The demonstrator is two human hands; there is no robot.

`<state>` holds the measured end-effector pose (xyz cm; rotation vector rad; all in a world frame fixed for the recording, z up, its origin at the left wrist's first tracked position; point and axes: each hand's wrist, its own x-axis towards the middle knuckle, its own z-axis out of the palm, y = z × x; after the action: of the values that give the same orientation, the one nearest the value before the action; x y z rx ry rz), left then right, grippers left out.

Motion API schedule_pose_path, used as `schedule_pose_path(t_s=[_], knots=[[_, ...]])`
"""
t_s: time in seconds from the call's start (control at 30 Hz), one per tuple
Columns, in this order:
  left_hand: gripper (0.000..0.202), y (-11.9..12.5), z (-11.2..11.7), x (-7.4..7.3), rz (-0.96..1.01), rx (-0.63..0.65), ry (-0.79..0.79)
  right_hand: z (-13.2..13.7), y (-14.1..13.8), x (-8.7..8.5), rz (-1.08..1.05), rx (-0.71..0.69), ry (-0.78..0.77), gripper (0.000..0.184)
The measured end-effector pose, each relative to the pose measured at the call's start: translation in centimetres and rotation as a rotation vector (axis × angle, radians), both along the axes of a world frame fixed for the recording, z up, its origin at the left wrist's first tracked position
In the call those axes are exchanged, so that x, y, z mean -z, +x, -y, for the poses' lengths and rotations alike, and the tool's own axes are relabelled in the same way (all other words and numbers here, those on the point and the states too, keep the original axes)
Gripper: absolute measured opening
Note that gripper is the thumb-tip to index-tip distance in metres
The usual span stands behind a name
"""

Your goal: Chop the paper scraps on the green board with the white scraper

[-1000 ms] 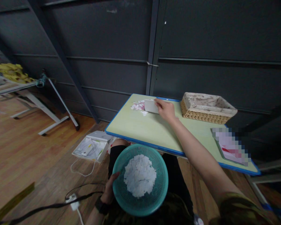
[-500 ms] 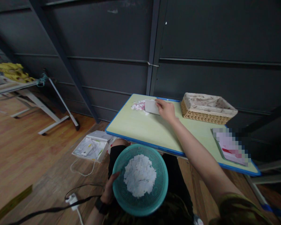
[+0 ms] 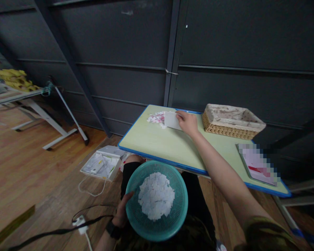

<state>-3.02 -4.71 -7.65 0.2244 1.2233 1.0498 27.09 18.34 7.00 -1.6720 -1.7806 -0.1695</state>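
My left hand (image 3: 123,209) grips the left rim of a round green plastic basket (image 3: 182,195) on my lap, thumb over the edge. Small white paper pieces (image 3: 156,196) are heaped in its middle. Over the table, my right hand (image 3: 187,122) is closed on the right end of a flat white card (image 3: 172,120), held at a tilt. Just left of the card lies a spread of white and pink paper scraps (image 3: 156,118), partly hidden behind it.
The pale green table (image 3: 157,144) has a blue edge. A cloth-lined wicker basket (image 3: 229,129) and a partly pixelated flat device (image 3: 256,165) stand at right. On the floor at left are an open white box (image 3: 101,165) and a power strip (image 3: 80,223) with cables.
My right hand and the card have shifted slightly to the right, so a little more of the scraps shows. My left hand and the green basket have not moved.
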Motion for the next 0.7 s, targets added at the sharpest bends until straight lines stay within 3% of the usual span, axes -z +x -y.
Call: schedule_pose_path(t_s=[0.13,0.4,0.7], knots=[[0.022,-0.1,0.1,0.3,-0.031,0.030,0.001,0.0,0.2,-0.2,-0.052,0.006,0.027,0.036],[0.019,-0.2,0.0,0.8,-0.020,0.033,-0.031,0.2,0.2,-0.2,-0.071,-0.039,0.019,0.033],[0.022,0.2,0.0,-0.3,-0.008,0.023,-0.023,0.5,0.6,-0.8,-0.033,-0.066,0.006,0.033]])
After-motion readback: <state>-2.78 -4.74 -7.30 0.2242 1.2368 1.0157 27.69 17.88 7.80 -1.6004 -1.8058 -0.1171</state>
